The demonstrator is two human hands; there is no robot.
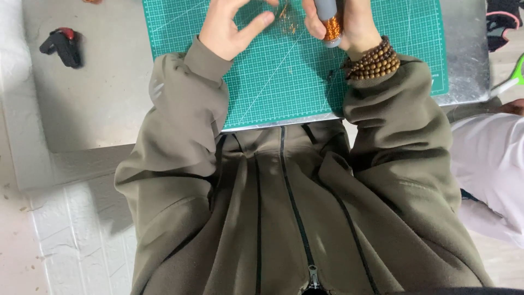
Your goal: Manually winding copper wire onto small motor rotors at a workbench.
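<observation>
My right hand (349, 22) grips a grey spool wound with copper-coloured wire (331, 26) over the green cutting mat (284, 76). A wooden bead bracelet (374, 61) wraps that wrist. My left hand (229, 27) hovers over the mat with thumb and fingers curved toward a thin strand of the wire (286, 19); the fingertips run off the top edge, so contact with the strand cannot be made out. Olive jacket sleeves cover both arms.
The mat lies on a grey metal tabletop (98, 93). A black and red tool (63, 46) rests at the far left. A person in a white sleeve (488, 164) sits at the right, near a green-handled tool (513, 79).
</observation>
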